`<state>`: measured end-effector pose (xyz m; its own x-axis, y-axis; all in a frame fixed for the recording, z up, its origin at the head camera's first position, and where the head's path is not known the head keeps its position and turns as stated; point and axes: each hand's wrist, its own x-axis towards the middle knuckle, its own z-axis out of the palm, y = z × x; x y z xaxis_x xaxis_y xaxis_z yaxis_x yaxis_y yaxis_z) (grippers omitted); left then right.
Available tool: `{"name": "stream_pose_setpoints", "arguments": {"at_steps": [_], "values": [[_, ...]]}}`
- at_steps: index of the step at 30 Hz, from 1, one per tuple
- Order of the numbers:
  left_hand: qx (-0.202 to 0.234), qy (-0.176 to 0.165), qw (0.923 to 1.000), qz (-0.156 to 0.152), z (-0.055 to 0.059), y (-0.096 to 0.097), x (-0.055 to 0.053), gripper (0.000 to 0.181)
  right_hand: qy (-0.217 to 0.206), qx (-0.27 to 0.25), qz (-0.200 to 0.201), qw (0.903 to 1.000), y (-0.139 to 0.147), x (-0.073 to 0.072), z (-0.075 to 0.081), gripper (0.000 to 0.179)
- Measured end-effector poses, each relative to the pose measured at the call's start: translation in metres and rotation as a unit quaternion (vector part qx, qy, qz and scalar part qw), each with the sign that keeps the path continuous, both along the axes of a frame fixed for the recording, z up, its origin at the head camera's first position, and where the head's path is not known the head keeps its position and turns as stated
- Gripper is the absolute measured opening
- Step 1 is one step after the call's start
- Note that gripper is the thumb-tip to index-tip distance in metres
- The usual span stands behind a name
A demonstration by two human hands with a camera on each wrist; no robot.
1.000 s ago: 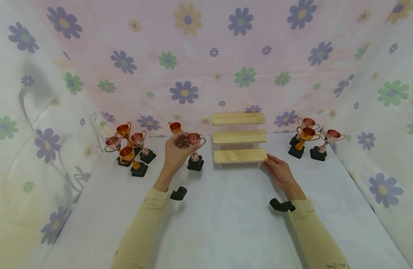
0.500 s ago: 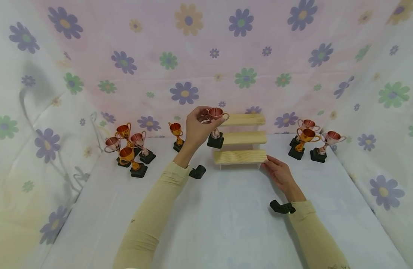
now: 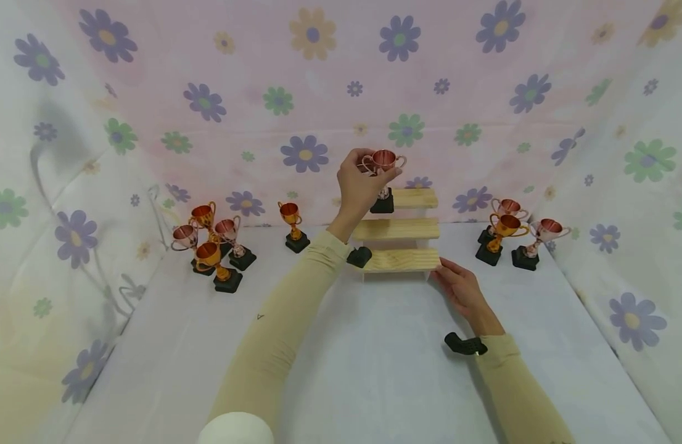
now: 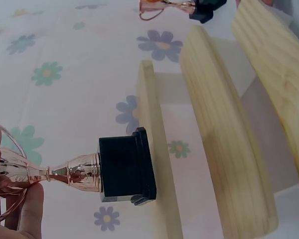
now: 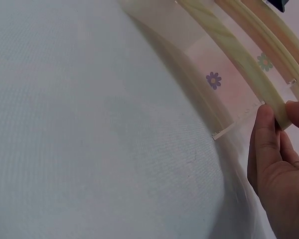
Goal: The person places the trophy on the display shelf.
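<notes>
Closest to me, a white rounded thing [image 3: 237, 428] covers part of the person's left sleeve [image 3: 280, 327] at the bottom of the head view; I can't make out what it is. The right sleeve [image 3: 524, 382] reaches forward too, over a white tabletop [image 3: 380, 357]. Each wrist carries a black fitting.

Further in, the right hand [image 3: 464, 290] grips the right end of the lowest board [image 3: 396, 260] of a three-step wooden stand, its thumb on one face and its fingers on the other. Off to the left, four trophies stand close together on black bases, a gold one [image 3: 210, 256] at the front. On the right there are three more: a gold one [image 3: 504, 228], with a rose-coloured one beside it and another behind. A lone gold trophy [image 3: 290, 216] stands between the left cluster and the stand.

Past the middle board [image 3: 399, 228], the left hand [image 3: 356, 188] pinches a rose-coloured trophy [image 3: 383, 160] by its cup and holds it upright at the left part of the top board [image 3: 419, 198]. Its black base is right by that board; I can't tell whether they touch. Behind everything hangs a pink flowered cloth [image 3: 252, 43].
</notes>
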<state>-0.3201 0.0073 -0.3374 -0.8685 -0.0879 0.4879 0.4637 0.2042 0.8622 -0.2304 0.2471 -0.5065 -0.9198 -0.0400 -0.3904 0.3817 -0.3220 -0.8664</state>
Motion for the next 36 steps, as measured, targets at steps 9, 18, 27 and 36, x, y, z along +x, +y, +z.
{"name": "stream_pose_setpoints", "arguments": {"at_steps": [9,18,27,36], "values": [[0.018,-0.006,0.9997,0.016,-0.002,0.033,-0.018,0.050,0.007,0.006,0.004,1.0000,-0.001,-0.001,0.002,0.058],[0.036,-0.014,0.9992,0.006,-0.003,0.055,-0.016,0.048,0.011,0.007,0.011,0.9999,0.001,-0.001,0.000,0.060],[0.057,-0.025,0.9980,0.002,0.000,0.067,-0.012,0.046,0.007,0.009,0.004,0.9999,-0.001,0.000,0.002,0.058],[0.043,-0.023,0.9988,0.010,-0.001,0.071,-0.013,0.047,0.000,0.006,0.002,1.0000,-0.003,0.001,0.002,0.060]]}}
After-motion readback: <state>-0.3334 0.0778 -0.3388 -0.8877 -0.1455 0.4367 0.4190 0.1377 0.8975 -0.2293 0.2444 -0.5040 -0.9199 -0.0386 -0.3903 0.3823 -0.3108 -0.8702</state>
